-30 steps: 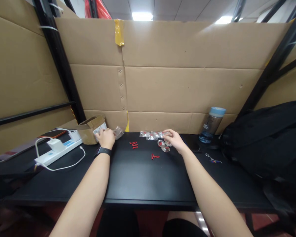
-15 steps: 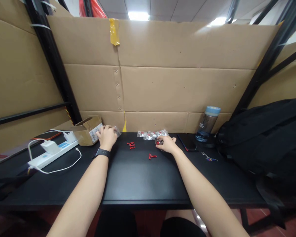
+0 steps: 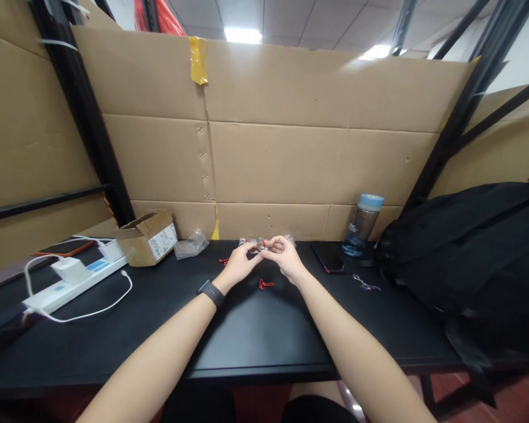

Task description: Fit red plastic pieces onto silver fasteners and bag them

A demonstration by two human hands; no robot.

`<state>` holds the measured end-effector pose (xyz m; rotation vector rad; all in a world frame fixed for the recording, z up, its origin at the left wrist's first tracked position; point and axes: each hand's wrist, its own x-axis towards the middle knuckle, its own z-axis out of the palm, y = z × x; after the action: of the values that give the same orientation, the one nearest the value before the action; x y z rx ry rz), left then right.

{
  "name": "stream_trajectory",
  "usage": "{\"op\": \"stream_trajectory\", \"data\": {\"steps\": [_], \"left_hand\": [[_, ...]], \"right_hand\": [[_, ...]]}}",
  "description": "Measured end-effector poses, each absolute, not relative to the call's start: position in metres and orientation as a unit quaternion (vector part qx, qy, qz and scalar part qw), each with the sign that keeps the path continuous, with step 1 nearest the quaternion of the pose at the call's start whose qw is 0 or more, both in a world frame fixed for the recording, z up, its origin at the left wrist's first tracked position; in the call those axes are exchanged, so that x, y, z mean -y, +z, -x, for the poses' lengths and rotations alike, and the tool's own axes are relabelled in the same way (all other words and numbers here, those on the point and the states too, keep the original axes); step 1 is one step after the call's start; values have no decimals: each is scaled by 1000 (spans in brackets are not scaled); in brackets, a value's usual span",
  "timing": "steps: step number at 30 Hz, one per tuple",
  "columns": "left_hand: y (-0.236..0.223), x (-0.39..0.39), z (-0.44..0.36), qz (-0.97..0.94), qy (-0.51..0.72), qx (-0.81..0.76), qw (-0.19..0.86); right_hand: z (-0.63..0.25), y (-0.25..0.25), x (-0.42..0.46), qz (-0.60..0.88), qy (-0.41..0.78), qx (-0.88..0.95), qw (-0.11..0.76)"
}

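Note:
My left hand [image 3: 240,264] and my right hand [image 3: 285,258] meet over the middle of the black table [image 3: 264,329]. Between their fingertips they pinch a small round, shiny thing with red in it [image 3: 260,247], too small to name exactly. Behind the hands lie small clear packets [image 3: 247,241] with bits of red, partly covered by the fingers. One red cord loop [image 3: 266,284] rests just in front of the hands. More red cord [image 3: 223,261] shows left of my left hand, which hides part of it.
At the left stand an open cardboard box [image 3: 145,238], a crumpled clear plastic bag [image 3: 191,244] and a white power strip [image 3: 74,288] with cables. To the right are a phone [image 3: 328,257], a water bottle [image 3: 362,226], a keychain-like strap [image 3: 365,284] and a black backpack [image 3: 462,252].
My left hand has let go of the clear plastic bag beside the box and moved right to the round thing. My right hand has shifted slightly left, still holding that thing.

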<state>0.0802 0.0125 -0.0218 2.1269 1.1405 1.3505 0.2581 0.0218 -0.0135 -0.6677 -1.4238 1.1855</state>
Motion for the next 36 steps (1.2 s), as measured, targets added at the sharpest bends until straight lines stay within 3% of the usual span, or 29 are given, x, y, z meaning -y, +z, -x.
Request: {"op": "stream_trajectory", "data": {"steps": [9, 15, 18, 21, 23, 27, 36], "left_hand": [[-23, -17, -73, -754, 482, -402, 195], [-8, -14, -57, -746, 412, -521, 30], [-1, -15, -38, -754, 341, -560, -32], [2, -17, -16, -748, 271, -603, -57], [3, -19, -2, -736, 233, -633, -57], [-1, -24, 14, -734, 184, -653, -22], [-13, -33, 17, -750, 156, -643, 21]], "right_hand": [[-257, -13, -18, 306, 495, 632, 511], [-263, -14, -30, 320, 475, 624, 532], [-280, -12, -40, 372, 391, 662, 521], [-308, -10, -49, 463, 218, 733, 448], [-326, -12, -54, 514, 160, 743, 397], [-347, -23, -64, 541, 165, 761, 318], [-352, -29, -68, 537, 197, 770, 282]]}}
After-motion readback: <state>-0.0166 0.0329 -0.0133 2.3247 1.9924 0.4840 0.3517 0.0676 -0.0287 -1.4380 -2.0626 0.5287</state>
